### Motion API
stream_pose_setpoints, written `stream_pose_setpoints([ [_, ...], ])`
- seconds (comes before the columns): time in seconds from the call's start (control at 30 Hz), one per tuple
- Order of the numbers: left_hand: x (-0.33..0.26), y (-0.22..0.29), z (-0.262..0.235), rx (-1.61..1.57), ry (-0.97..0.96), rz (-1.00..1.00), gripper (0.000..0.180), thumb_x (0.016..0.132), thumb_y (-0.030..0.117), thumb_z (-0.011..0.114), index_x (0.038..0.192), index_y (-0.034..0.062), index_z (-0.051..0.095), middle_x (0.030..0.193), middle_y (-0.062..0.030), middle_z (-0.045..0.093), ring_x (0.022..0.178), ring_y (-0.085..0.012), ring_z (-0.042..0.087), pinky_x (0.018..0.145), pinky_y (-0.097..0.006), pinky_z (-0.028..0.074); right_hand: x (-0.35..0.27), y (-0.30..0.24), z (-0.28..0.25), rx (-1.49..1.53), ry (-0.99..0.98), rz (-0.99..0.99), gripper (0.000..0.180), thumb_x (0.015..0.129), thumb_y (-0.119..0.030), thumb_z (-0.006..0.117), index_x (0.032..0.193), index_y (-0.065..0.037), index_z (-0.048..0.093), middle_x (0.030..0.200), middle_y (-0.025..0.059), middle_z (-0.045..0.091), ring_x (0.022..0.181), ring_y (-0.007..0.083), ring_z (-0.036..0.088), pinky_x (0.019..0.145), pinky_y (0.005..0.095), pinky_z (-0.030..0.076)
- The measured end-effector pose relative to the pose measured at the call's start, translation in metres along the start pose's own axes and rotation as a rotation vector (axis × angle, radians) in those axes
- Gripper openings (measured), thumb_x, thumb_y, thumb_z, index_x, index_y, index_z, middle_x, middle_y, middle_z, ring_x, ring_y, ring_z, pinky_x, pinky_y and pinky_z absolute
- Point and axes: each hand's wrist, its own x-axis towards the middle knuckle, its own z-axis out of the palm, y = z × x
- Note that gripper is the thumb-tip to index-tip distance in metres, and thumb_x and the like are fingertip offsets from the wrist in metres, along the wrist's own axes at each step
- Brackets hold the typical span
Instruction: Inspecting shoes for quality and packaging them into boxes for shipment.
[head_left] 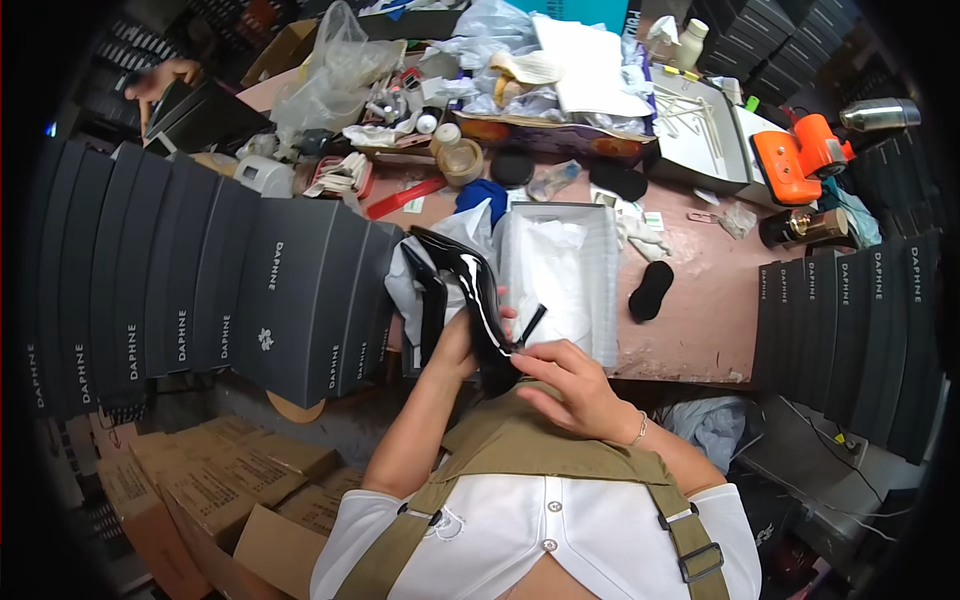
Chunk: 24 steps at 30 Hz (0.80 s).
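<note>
A glossy black high-heeled shoe (pixel 476 290) is held in front of my chest, its slim heel on the left and a short black strap sticking out to the right. My left hand (pixel 458 343) is closed around it from the left and beneath; some of its fingertips show on the far side. My right hand (pixel 570 388) grips the shoe's near end with its fingertips, partly hiding what they pinch. Just beyond, an open shoe box (pixel 609 290) lined with white tissue paper (pixel 556 285) lies on the pink table (pixel 690 340). Crumpled pale paper (pixel 402 290) lies left of the box.
Dark shoe boxes (pixel 285 290) stand in rows on the left, and more boxes (pixel 850 320) on the right. A black insole-shaped pad (pixel 652 290) lies right of the open box. An orange tool (pixel 795 165) and a paper-filled carton (pixel 560 135) are farther back. Brown cartons (pixel 220 470) sit lower left.
</note>
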Motion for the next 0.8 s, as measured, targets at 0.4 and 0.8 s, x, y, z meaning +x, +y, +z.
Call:
stream_pose_setpoints([
  [0.4, 0.113, 0.013, 0.091, 1.930, 0.074, 0.276, 0.071, 0.083, 0.017, 0.063, 0.145, 0.0104, 0.028, 0.082, -0.0194, 0.065, 0.072, -0.0372, 0.064, 0.066, -0.047, 0.050, -0.082, 0.075, -0.088, 1.097, 0.566, 0.550, 0.065, 0.078, -0.023, 0.072, 0.131, 0.003, 0.045, 0.113, 0.0148, 0.062, 0.100, 0.0217, 0.063, 0.086, 0.0334, 0.052],
  [0.8, 0.081, 0.062, 0.109, 1.671, 0.274, 0.055, 0.031, 0.088, 0.030, 0.061, 0.086, -0.0012, 0.063, 0.074, -0.0161, 0.063, 0.066, -0.0289, 0.060, 0.063, -0.037, 0.047, -0.120, 0.100, -0.073, 1.916, 0.670, 0.110, 0.066, 0.082, -0.055, 0.059, 0.128, -0.008, 0.051, 0.113, 0.0143, 0.060, 0.095, 0.0310, 0.055, 0.059, 0.0347, 0.048],
])
